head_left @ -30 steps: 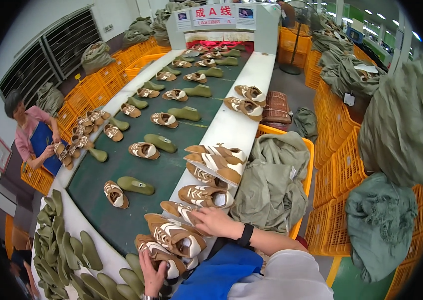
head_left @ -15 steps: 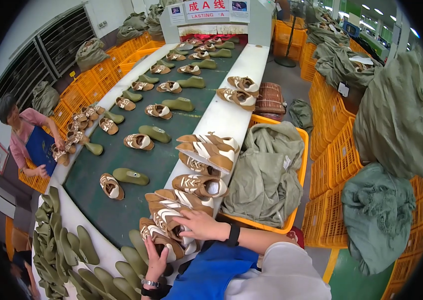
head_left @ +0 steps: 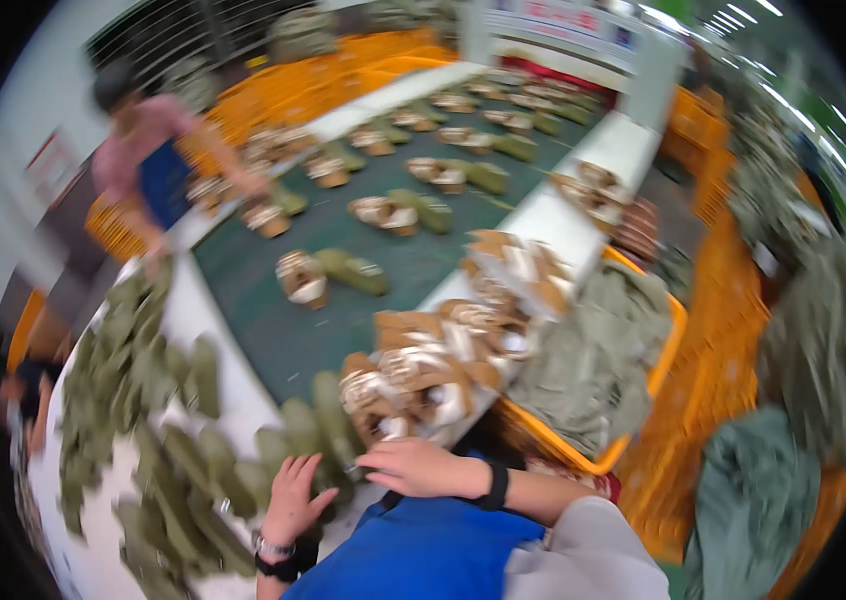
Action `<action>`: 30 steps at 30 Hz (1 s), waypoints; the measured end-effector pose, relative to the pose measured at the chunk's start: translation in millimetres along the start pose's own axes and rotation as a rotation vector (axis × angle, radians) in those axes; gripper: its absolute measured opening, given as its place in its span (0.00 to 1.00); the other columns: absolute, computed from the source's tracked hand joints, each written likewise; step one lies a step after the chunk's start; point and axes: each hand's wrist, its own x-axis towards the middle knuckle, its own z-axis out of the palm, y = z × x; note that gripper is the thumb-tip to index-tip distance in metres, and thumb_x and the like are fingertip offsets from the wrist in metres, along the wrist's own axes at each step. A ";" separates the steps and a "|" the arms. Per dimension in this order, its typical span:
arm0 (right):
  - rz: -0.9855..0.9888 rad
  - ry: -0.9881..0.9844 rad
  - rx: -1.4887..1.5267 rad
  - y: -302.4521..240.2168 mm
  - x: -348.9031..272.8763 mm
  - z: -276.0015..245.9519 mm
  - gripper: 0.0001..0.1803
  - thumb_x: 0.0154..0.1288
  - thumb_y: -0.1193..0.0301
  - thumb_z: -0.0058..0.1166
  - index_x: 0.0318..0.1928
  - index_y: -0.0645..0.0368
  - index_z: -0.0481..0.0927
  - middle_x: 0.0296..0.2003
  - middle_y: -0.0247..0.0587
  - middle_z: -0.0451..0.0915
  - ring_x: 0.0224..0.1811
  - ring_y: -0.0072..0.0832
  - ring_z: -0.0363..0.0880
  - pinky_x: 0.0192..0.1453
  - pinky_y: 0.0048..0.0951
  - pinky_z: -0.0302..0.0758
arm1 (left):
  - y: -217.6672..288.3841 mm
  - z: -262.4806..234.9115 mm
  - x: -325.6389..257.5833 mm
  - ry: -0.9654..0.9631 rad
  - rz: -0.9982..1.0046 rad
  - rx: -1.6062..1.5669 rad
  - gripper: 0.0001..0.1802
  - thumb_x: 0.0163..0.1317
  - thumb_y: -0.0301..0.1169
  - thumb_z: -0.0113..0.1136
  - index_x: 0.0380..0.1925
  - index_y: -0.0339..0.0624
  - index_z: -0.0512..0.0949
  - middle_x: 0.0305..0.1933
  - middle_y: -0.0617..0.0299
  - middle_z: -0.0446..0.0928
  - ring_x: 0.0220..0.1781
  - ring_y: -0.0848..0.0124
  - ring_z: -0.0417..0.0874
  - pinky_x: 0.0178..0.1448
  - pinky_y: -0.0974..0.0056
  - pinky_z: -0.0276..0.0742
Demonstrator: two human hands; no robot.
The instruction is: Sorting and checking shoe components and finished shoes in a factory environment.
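My left hand is above the near edge of the white table, its fingers and thumb apart, with nothing in it. It is beside several olive-green shoe lasts lying in a row. My right hand reaches leftward just below a pile of brown-and-white sneakers. Its fingers look stretched out and hold nothing that I can see; blur hides whether the tips touch a green last. The sneakers crowd the white ledge on the belt's right side.
Pairs of a sneaker and a last ride the dark green conveyor belt. A co-worker at the left has a hand on a sneaker. An orange crate with grey-green cloth stands at my right, near stacked orange crates. More lasts heap at left.
Both my hands have come away from the sneakers toward the near edge and the lasts. The view has swung, shifting the scene rightward with blur. The co-worker's arm now reaches over the belt's edge.
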 end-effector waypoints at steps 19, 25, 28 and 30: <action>0.016 -0.518 -0.330 -51.1 71.6 107.7 0.20 0.57 0.62 0.56 0.49 0.54 0.75 0.23 0.45 0.80 0.27 0.44 0.80 0.29 0.42 0.75 | -90.5 45.5 -176.9 0.075 -0.529 -0.087 0.30 0.53 0.46 0.61 0.53 0.42 0.69 0.40 0.48 0.78 0.44 0.50 0.78 0.48 0.53 0.75; 0.257 -0.544 -0.664 -7.3 75.8 122.2 0.39 0.60 0.46 0.49 0.67 0.49 0.58 0.20 0.46 0.79 0.22 0.42 0.80 0.24 0.41 0.75 | -100.7 28.1 -128.6 0.356 -0.337 -0.181 0.28 0.54 0.41 0.63 0.51 0.37 0.71 0.45 0.46 0.76 0.49 0.50 0.76 0.53 0.54 0.73; 0.262 -0.560 -0.613 -4.0 85.9 144.1 0.40 0.59 0.45 0.50 0.67 0.50 0.56 0.22 0.48 0.80 0.24 0.44 0.81 0.26 0.42 0.76 | -106.7 39.1 -104.5 0.486 -0.216 -0.116 0.28 0.52 0.43 0.64 0.49 0.35 0.73 0.50 0.45 0.73 0.55 0.49 0.71 0.58 0.53 0.69; 0.282 -0.592 -0.592 -5.3 86.1 149.5 0.44 0.57 0.45 0.51 0.68 0.52 0.53 0.24 0.49 0.81 0.26 0.46 0.81 0.28 0.43 0.76 | -112.0 52.0 -88.8 0.485 -0.175 -0.091 0.29 0.52 0.45 0.65 0.49 0.36 0.73 0.52 0.44 0.72 0.56 0.48 0.70 0.59 0.52 0.68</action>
